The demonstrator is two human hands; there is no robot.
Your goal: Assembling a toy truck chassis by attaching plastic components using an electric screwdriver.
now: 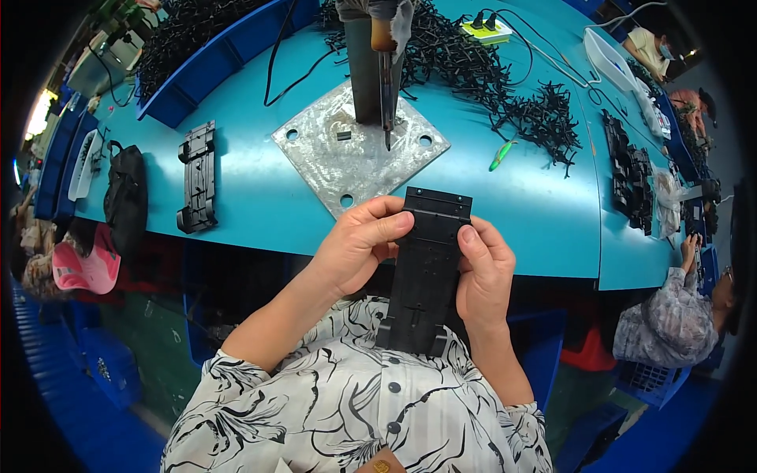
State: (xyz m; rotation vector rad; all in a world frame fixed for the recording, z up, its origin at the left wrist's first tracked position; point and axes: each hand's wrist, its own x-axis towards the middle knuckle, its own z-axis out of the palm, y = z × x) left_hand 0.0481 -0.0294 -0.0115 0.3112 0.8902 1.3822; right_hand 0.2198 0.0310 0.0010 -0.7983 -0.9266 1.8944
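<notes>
Both my hands hold a long black plastic chassis-like part in front of my body, its far end by the metal plate. My left hand grips its left edge, thumb on top near the far end. On the opposite edge, my right hand is closed with the thumb along the side. Beyond them lies a square metal base plate with corner holes, carrying an upright post. A thin pointed metal tip, like a soldering iron's, hangs over the plate. One small dark piece rests on it.
A similar chassis part lies on the turquoise table at left, near a black bag. Small black parts are heaped at the back and in a blue bin. A green tool lies right; a co-worker sits there.
</notes>
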